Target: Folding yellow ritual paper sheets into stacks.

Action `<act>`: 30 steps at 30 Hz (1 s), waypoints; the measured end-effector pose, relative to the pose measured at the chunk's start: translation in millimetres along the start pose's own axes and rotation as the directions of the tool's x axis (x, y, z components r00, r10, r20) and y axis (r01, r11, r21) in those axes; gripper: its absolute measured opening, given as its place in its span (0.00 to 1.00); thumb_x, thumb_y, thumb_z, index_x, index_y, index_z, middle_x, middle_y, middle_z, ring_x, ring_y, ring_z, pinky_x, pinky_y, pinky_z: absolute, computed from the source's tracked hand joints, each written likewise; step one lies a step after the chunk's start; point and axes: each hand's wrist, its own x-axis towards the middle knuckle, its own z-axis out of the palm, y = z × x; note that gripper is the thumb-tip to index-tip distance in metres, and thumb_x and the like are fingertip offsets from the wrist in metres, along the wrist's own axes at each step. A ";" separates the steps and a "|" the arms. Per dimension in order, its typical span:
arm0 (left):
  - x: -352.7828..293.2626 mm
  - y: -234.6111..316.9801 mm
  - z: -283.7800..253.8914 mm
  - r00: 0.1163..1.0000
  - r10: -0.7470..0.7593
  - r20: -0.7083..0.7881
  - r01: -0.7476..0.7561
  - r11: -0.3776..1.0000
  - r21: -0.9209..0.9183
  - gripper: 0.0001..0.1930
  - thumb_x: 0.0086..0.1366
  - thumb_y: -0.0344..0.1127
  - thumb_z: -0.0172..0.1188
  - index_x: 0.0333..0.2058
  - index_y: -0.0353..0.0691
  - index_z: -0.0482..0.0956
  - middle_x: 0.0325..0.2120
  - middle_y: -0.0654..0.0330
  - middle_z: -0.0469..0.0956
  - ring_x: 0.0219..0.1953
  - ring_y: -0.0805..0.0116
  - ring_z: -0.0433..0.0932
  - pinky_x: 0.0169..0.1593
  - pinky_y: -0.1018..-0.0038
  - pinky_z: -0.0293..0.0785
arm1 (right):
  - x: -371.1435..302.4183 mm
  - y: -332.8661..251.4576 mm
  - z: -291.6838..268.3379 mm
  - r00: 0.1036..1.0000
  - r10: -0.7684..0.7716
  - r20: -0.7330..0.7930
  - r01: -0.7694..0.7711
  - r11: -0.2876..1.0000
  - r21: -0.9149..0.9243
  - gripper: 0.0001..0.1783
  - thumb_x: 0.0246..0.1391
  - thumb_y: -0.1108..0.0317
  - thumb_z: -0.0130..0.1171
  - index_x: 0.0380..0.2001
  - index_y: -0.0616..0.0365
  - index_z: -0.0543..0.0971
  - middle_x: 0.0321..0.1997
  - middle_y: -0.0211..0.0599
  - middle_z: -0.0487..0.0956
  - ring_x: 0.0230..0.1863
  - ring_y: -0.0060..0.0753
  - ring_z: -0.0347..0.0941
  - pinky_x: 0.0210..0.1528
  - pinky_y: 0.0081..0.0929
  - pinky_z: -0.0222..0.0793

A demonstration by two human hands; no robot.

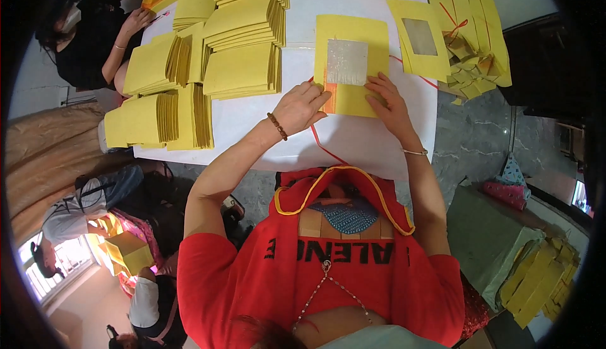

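Note:
A yellow paper sheet (353,100) lies in front of me, with a silver-grey rectangle (347,62) on it and an orange strip (330,98) along its lower left edge. My left hand (303,104) is closed on that left edge, its fingertips at the orange strip. On the sheet's lower right side rests my right hand (389,103), fingers bent and apart, thumb spread from them. A thin red ribbon (325,147) runs from beside my left hand toward the table's front edge. Another yellow sheet with a grey rectangle (421,36) lies to the right.
Stacks of folded yellow paper (243,71) fill the left of the white-covered table (265,118). At the right edge are yellow sheets tied with red ribbon and a heap of small yellow pieces (470,71). Across the left side, a person (88,40) handles a yellow piece.

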 end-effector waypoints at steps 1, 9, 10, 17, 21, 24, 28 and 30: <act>0.0 0.9 -0.2 1.000 -0.005 0.010 0.005 1.000 0.011 0.20 0.53 0.36 0.62 0.45 0.36 0.73 0.35 0.52 0.73 0.36 0.54 0.72 0.45 0.65 0.70 | -0.9 1.3 -0.2 1.000 0.006 -0.001 -0.006 1.000 0.001 0.15 0.50 0.71 0.58 0.43 0.58 0.77 0.54 0.39 0.72 0.64 0.44 0.57 0.62 0.33 0.55; 11.6 -10.4 -8.8 0.997 -0.069 -0.034 0.061 0.978 -0.199 0.08 0.59 0.34 0.56 0.33 0.37 0.77 0.23 0.54 0.74 0.28 0.56 0.74 0.35 0.65 0.71 | -0.3 9.0 -9.6 0.961 0.269 0.069 -0.269 0.844 0.463 0.24 0.64 0.56 0.34 0.43 0.60 0.76 0.54 0.37 0.72 0.66 0.37 0.53 0.66 0.31 0.44; 11.1 -10.9 -9.6 0.988 -0.152 0.032 0.156 0.956 -0.250 0.07 0.60 0.35 0.55 0.33 0.37 0.77 0.23 0.54 0.74 0.29 0.55 0.74 0.35 0.64 0.71 | -1.5 10.7 -9.2 0.962 0.264 0.069 -0.266 0.846 0.462 0.24 0.64 0.56 0.34 0.43 0.60 0.76 0.54 0.37 0.72 0.66 0.37 0.53 0.66 0.31 0.44; 19.3 -14.4 -14.9 0.944 -0.299 0.139 0.329 0.869 -0.370 0.07 0.60 0.35 0.54 0.31 0.37 0.76 0.23 0.52 0.74 0.29 0.53 0.74 0.32 0.62 0.68 | -1.1 17.2 -8.1 0.986 0.162 0.036 -0.160 0.873 0.460 0.31 0.65 0.52 0.23 0.44 0.59 0.76 0.53 0.40 0.73 0.66 0.37 0.52 0.67 0.32 0.42; 22.9 -14.6 -18.6 0.907 -0.361 0.219 0.417 0.844 -0.337 0.07 0.60 0.35 0.54 0.30 0.38 0.76 0.22 0.53 0.74 0.28 0.53 0.74 0.32 0.62 0.68 | 0.6 10.8 -6.9 0.969 0.248 0.013 -0.226 0.858 0.461 0.31 0.65 0.52 0.23 0.45 0.59 0.75 0.53 0.40 0.73 0.66 0.36 0.53 0.66 0.31 0.42; 24.2 -16.8 -20.1 0.898 -0.374 0.232 0.436 0.825 -0.358 0.07 0.59 0.35 0.55 0.30 0.39 0.76 0.23 0.53 0.75 0.28 0.54 0.74 0.32 0.63 0.69 | 2.0 10.8 -8.1 0.965 0.260 0.047 -0.253 0.857 0.449 0.31 0.65 0.53 0.24 0.48 0.61 0.74 0.54 0.39 0.72 0.64 0.34 0.56 0.66 0.30 0.45; 26.8 -21.6 -18.3 0.880 -0.395 0.263 0.471 0.788 -0.397 0.07 0.59 0.35 0.55 0.29 0.38 0.76 0.24 0.54 0.76 0.28 0.56 0.75 0.33 0.65 0.69 | -1.8 18.8 -6.6 0.945 0.323 0.054 -0.307 0.817 0.489 0.30 0.65 0.51 0.27 0.51 0.63 0.71 0.55 0.38 0.71 0.61 0.31 0.59 0.64 0.29 0.47; 25.7 -22.5 -19.2 0.865 -0.412 0.287 0.499 0.764 -0.408 0.07 0.59 0.35 0.55 0.29 0.38 0.76 0.25 0.54 0.77 0.28 0.56 0.75 0.33 0.65 0.69 | -2.3 17.6 -5.8 0.967 0.255 0.024 -0.232 0.835 0.499 0.28 0.63 0.53 0.36 0.54 0.64 0.69 0.57 0.37 0.69 0.59 0.28 0.62 0.63 0.27 0.49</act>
